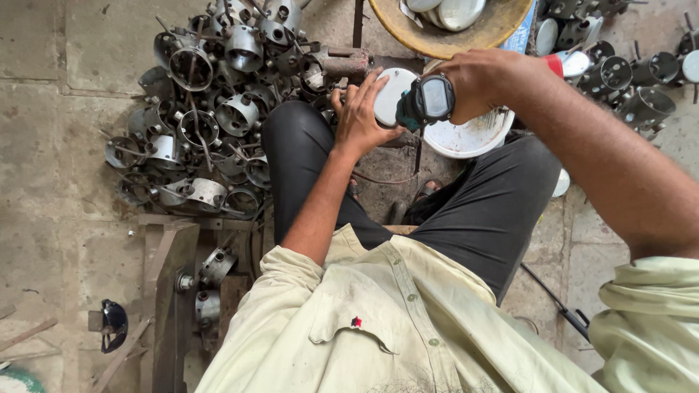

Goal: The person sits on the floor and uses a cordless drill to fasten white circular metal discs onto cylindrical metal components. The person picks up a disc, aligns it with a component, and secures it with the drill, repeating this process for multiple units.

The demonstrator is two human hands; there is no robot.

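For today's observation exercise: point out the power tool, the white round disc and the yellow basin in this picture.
power tool [429,102]: head view, on its dark rear end below the right hand.
white round disc [389,94]: head view, on its bare face beside the left hand's fingers.
yellow basin [466,40]: head view, on its near rim.
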